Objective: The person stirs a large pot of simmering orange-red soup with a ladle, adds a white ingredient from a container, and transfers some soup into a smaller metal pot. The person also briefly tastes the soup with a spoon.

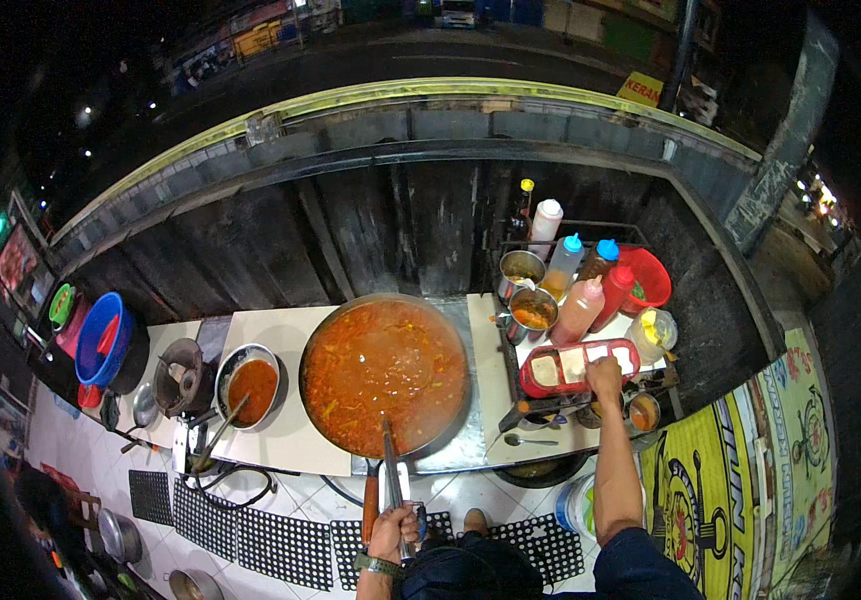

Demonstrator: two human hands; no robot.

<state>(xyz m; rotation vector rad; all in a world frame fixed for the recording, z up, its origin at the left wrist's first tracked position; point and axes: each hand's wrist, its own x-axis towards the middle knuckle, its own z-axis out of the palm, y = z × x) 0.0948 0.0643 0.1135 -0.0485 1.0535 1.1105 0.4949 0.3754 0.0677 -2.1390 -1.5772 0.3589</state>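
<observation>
My left hand (394,531) is closed around the metal handle of a cooking utensil (393,480), whose far end dips into a red-orange sauce (382,367) in a large wok (463,330). The wok's wooden handle (370,504) lies just left of that hand. My right hand (605,377) is at the right compartment of a red condiment tray (529,382) with pale powders in it; whether its fingers hold anything is hidden. Behind the tray stand squeeze bottles (579,309) and two metal cups (532,309). A spoon (532,441) lies on the counter in front of the tray.
An oval pan of red sauce with a ladle (253,390) and a small burner (179,379) stand left of the wok. Further left is a blue basket (104,341). A clear jar (652,335) and a red basin (644,281) sit at the right. Black perforated mats (280,547) cover part of the floor.
</observation>
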